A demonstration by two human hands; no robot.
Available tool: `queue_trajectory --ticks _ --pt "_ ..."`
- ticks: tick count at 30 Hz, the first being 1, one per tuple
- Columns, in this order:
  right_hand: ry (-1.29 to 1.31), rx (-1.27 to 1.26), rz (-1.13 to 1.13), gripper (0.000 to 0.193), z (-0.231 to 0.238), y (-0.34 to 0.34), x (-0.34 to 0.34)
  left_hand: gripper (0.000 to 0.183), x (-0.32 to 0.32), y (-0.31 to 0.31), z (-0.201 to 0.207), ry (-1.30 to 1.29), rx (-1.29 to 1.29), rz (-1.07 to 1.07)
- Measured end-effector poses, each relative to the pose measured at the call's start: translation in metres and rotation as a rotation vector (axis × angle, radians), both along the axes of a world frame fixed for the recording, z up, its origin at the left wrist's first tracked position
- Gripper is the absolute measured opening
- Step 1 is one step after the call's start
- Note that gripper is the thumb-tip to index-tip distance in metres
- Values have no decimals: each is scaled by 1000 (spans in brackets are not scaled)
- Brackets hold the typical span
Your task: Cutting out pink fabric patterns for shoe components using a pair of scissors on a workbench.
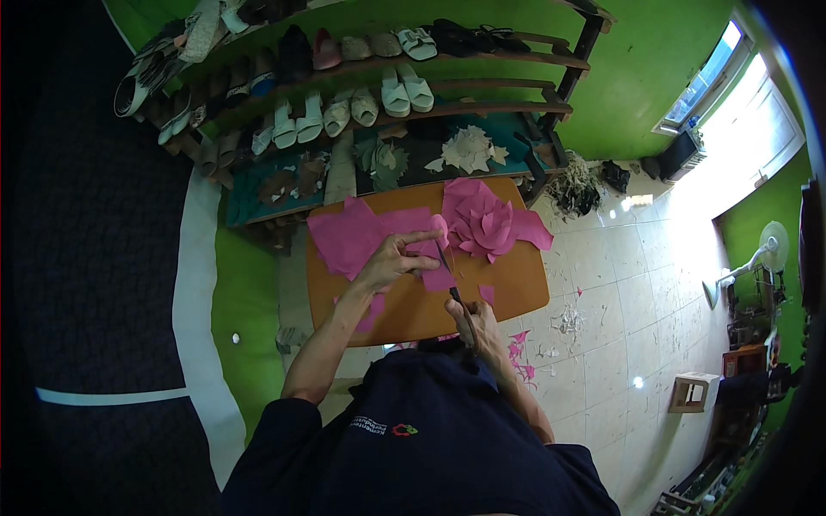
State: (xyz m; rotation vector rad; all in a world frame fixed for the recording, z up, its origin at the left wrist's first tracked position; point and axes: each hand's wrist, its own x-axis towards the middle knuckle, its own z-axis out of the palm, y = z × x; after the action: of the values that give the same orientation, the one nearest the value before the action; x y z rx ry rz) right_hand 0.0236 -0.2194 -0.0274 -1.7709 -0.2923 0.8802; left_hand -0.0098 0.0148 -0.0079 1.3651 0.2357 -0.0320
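My left hand (397, 262) pinches a small pink sheet piece (440, 224) between thumb and fingers, above the brown table (413, 314). A pair of scissors (457, 297) is in my right hand (476, 323), near the table's front edge. The blades point away from me and reach up to the pink piece; whether they are apart or closed on it is hard to make out. Just right of the blades lies a heap of pink petal-shaped cutouts (483, 222). A large pink sheet (348, 232) spreads to the left, partly behind my left hand.
Behind the table stands a wooden rack (503, 112) with several rows of shoes and sandals (309, 118). Green (379, 163) and cream cutouts (467, 150) lie on its lowest shelf. Pink scraps (519, 348) litter the tiled floor at right. A white fan (773, 245) stands far right.
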Motion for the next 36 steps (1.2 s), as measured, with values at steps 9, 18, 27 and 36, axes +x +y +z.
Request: queue_trajectory --ticks 9,18,27,36 --pt "-68 -37 21 72 0 -4 4 48 3 4 -9 -17 -46 71" --pt "19 -44 92 74 -14 -13 4 54 13 23 1 59 4 -221" --pt "185 52 129 66 3 -13 3 56 13 15 -3 83 41 -231" --pt "78 114 204 67 -2 -14 0 57 9 18 -5 73 50 -279"
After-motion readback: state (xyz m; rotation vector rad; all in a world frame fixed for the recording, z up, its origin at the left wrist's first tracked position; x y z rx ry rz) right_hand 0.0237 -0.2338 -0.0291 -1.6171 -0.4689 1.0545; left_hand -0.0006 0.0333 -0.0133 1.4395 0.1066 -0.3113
